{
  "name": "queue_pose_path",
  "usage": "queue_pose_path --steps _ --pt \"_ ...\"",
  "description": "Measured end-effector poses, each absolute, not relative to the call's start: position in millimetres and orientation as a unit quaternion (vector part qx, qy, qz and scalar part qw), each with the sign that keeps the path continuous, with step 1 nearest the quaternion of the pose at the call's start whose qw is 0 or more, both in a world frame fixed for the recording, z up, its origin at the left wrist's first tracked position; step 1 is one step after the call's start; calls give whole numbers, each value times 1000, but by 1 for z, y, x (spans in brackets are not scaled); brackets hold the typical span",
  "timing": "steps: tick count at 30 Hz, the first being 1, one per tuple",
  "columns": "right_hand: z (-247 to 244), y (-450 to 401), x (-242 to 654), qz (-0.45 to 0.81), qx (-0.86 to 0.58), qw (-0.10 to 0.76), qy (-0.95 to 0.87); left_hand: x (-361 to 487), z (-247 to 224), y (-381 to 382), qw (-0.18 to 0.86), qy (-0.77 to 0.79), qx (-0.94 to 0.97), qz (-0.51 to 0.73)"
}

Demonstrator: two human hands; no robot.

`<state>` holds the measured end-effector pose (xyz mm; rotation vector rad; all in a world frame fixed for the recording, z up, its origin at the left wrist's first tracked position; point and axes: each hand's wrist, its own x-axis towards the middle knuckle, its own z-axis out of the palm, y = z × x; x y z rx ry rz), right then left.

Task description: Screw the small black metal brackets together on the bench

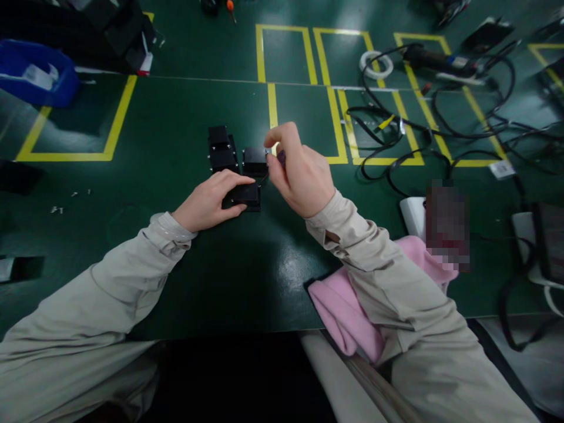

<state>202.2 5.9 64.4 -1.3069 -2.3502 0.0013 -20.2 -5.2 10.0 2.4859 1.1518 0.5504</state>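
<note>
Head: left fingers (238,178) around block (245,192)

I see an open blue plastic bin (66,85) at the upper left of the frame, a white ring-shaped roll (382,74) among tangled black cables (427,135) at the upper right, and a bunched pink cloth (346,311) at the lower right.

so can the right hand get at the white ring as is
Probably, stretching forward and right: nothing tall appears between the right hand and the white ring, though a black cable crosses it and the hand seems to hold a tool.
</note>
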Motion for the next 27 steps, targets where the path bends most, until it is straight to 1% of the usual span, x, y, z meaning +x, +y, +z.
queue_pose_path --steps 5,13,19,27 --pt "65 6 204 -12 -463 221 -858 -21 9 -5 172 405 876 195" --pt "63 7 204 -7 -452 244 -858 -20 10 -5 180 416 872 186" --pt "64 7 206 -18 -458 231 -859 -20 10 -5 189 417 869 187" --pt "55 11 207 -38 -421 284 -861 -20 9 -5 182 411 872 194"
